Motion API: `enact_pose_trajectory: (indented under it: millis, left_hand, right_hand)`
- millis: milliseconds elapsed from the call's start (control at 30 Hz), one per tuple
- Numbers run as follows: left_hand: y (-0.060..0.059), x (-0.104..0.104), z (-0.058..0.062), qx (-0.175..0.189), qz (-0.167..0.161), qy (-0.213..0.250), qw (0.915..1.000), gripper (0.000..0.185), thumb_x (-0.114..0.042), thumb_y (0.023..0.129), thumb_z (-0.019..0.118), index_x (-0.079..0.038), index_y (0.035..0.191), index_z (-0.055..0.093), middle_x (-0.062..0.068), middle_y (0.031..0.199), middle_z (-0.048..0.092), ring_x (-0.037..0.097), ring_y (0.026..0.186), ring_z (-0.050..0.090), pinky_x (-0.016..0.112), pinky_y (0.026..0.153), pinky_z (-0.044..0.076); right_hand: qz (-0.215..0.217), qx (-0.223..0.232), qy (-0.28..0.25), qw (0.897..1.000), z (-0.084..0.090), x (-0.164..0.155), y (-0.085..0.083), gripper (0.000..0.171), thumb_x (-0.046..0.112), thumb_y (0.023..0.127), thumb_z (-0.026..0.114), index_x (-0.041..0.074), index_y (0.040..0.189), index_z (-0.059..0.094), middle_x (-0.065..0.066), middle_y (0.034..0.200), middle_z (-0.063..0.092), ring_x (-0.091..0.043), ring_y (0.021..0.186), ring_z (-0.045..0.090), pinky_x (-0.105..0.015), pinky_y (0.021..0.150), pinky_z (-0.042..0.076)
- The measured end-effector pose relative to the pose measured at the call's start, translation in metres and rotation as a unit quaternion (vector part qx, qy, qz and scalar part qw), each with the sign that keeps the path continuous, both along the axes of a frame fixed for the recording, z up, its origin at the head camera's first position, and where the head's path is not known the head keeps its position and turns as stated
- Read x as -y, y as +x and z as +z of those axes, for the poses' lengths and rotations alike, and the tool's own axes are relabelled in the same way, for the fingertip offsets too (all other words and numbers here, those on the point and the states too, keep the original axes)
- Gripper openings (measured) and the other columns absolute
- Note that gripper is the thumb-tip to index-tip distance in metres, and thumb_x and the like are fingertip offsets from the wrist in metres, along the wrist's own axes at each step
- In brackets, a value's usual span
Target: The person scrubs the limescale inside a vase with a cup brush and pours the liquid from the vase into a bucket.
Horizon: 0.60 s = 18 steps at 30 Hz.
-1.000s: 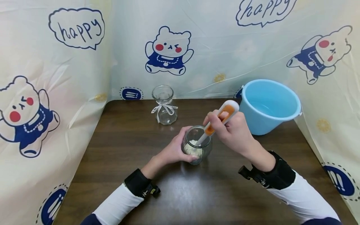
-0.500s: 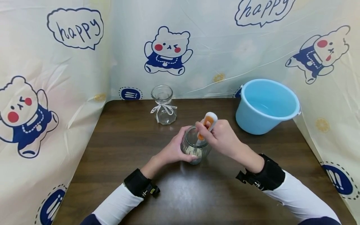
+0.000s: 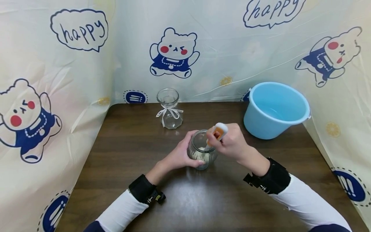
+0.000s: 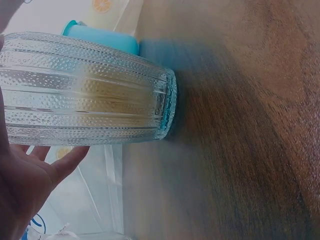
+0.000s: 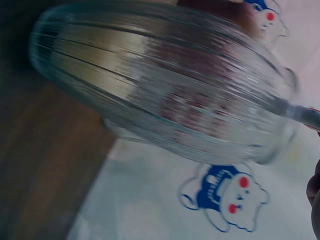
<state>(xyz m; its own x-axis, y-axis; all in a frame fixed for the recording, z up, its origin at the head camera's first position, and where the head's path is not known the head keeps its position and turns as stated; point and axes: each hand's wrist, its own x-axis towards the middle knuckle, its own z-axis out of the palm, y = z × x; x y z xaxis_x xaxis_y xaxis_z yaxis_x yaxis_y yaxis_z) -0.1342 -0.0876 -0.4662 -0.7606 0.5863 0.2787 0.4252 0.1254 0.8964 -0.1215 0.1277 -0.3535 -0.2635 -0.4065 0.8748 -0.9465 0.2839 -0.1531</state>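
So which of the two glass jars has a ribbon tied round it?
The far jar standing alone, with a white bow at its neck; the ribbed jar in the hands has none.

Word "happy" in dark blue handwriting inside a speech bubble on the cream cartoon-bear plastic backdrop sheet (image 3: 203, 48), upper left of the head view, same word "happy" in a second bubble at the top right, partly cut off by the frame edge

jar (image 3: 202, 150) before vase (image 3: 169, 109); bucket (image 3: 275, 109) right.
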Motion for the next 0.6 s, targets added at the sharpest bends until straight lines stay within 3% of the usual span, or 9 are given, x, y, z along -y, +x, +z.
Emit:
enact_pose_trajectory:
  millis: [133, 300, 400, 467, 600]
  left_hand:
    - [0.000, -0.002, 0.002, 0.007, 0.004, 0.001, 1.0000, 0.102, -0.008, 0.068, 0.094, -0.012, 0.151, 0.035, 0.013, 0.142, 0.058, 0.028, 0.123, 0.061, 0.036, 0.106, 0.048]
    - [0.001, -0.003, 0.007, 0.003, 0.008, 0.001, 1.0000, 0.101, -0.004, 0.067, 0.093, -0.003, 0.150, 0.035, 0.021, 0.144, 0.055, 0.035, 0.126, 0.058, 0.040, 0.110, 0.045]
    - [0.002, -0.003, 0.007, 0.004, 0.009, -0.003, 0.9999, 0.100, -0.005, 0.067, 0.094, -0.006, 0.149, 0.036, 0.014, 0.145, 0.055, 0.028, 0.127, 0.057, 0.037, 0.111, 0.043]
    - [0.002, -0.003, 0.006, 0.004, 0.008, -0.002, 1.0000, 0.100, -0.007, 0.068, 0.094, -0.010, 0.149, 0.037, 0.010, 0.145, 0.056, 0.024, 0.127, 0.057, 0.036, 0.111, 0.043]
    - [0.001, -0.001, 0.001, -0.001, 0.004, 0.003, 1.0000, 0.101, -0.011, 0.068, 0.095, -0.014, 0.150, 0.037, 0.008, 0.144, 0.056, 0.023, 0.126, 0.058, 0.035, 0.110, 0.045]
  right_hand:
    - [-0.020, 0.004, 0.010, 1.000, -0.003, -0.004, -0.001, 0.049, 0.032, 0.111, 0.049, 0.003, 0.076, 0.068, -0.003, 0.066, 0.067, -0.013, 0.053, 0.063, -0.028, 0.048, 0.054]
    - [-0.003, 0.045, -0.050, 0.998, 0.027, -0.010, 0.003, 0.047, 0.035, 0.108, 0.054, 0.003, 0.075, 0.067, -0.005, 0.067, 0.068, -0.015, 0.055, 0.063, -0.023, 0.055, 0.054]
    - [0.005, 0.064, -0.073, 0.995, 0.042, -0.013, 0.006, 0.050, 0.039, 0.107, 0.057, 0.003, 0.074, 0.067, -0.006, 0.067, 0.069, -0.016, 0.057, 0.064, -0.018, 0.060, 0.053]
    - [-0.001, 0.058, -0.069, 0.996, 0.046, -0.014, 0.008, 0.050, 0.039, 0.107, 0.057, 0.004, 0.073, 0.067, -0.006, 0.066, 0.068, -0.016, 0.056, 0.063, -0.018, 0.058, 0.051]
    - [-0.047, -0.007, -0.006, 0.999, 0.037, -0.012, 0.007, 0.049, 0.033, 0.109, 0.051, 0.004, 0.073, 0.067, -0.004, 0.064, 0.067, -0.015, 0.052, 0.064, -0.027, 0.048, 0.052]
